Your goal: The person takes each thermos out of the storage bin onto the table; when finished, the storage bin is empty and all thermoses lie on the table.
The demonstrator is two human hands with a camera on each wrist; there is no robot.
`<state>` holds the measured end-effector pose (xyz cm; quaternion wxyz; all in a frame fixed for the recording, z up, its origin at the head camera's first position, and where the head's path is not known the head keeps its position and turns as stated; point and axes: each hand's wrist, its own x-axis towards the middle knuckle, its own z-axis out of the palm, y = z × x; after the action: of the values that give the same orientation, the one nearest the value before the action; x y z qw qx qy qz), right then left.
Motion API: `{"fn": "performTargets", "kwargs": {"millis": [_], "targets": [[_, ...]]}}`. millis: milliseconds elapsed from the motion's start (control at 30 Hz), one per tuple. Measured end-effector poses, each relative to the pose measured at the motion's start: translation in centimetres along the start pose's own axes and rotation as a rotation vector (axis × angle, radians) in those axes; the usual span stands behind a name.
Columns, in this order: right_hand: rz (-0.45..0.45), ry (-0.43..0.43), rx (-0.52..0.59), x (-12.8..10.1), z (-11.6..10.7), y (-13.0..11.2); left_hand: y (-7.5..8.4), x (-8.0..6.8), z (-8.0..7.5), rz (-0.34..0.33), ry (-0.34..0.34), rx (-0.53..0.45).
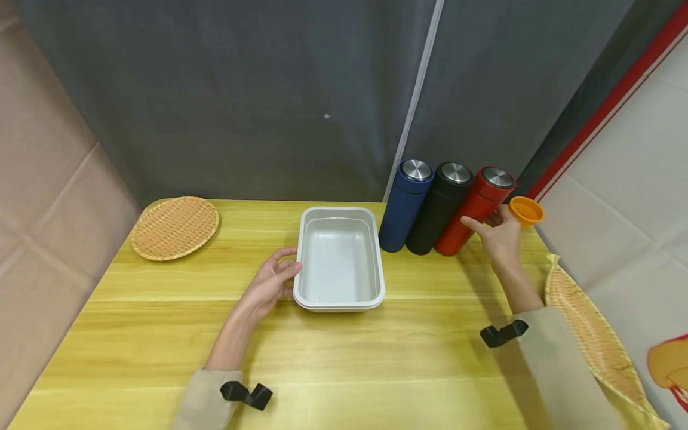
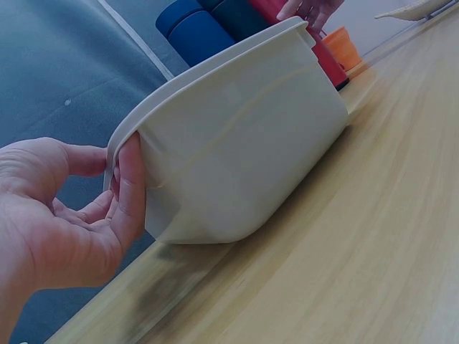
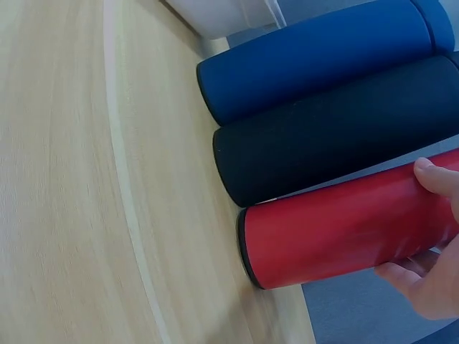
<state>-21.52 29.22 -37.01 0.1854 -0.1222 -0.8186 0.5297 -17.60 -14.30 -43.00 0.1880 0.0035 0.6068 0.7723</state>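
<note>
My left hand (image 1: 271, 280) pinches the left rim of a white rectangular plastic basin (image 1: 340, 307), thumb over the rim and fingers beneath it. The left wrist view shows the basin's outer wall (image 2: 244, 150) and its base on the wood. To the right stand a blue thermos (image 1: 404, 206), a black thermos (image 1: 438, 209) and a red thermos (image 1: 473, 209), side by side, with shiny lid tops. My right hand (image 1: 501, 236) grips the red thermos, its thumb on the near side. In the right wrist view, the fingers curl along the red thermos's (image 3: 330, 236) lower side.
Just right of that hand is an orange cup (image 1: 527, 211). A round woven tray (image 1: 175, 229) lies at the back left of the wooden table (image 1: 344, 370). Another woven tray (image 1: 596, 340) is at the right edge, by the wall. A grey curtain (image 1: 242, 101) hangs behind.
</note>
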Motion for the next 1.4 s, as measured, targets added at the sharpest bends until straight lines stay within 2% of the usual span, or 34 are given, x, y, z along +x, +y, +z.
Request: {"fn": "performTargets", "kwargs": {"millis": [167,567,1200,1400], "targets": [[0.015,0.006,-0.015,0.24,0.27,-0.12,0.11,-0.18,0.00,0.004,-0.001,-0.002],[0.016,-0.063,-0.083,0.33,-0.04,0.35,0.03,-0.22,-0.03,-0.003,0.003,-0.008],[-0.081,-0.113,-0.128,-0.07,-0.40,0.48,0.15,-0.27,0.21,-0.017,0.007,0.007],[-0.095,-0.146,-0.103,-0.19,-0.50,0.73,0.22,-0.37,0.26,-0.018,0.020,0.037]]}}
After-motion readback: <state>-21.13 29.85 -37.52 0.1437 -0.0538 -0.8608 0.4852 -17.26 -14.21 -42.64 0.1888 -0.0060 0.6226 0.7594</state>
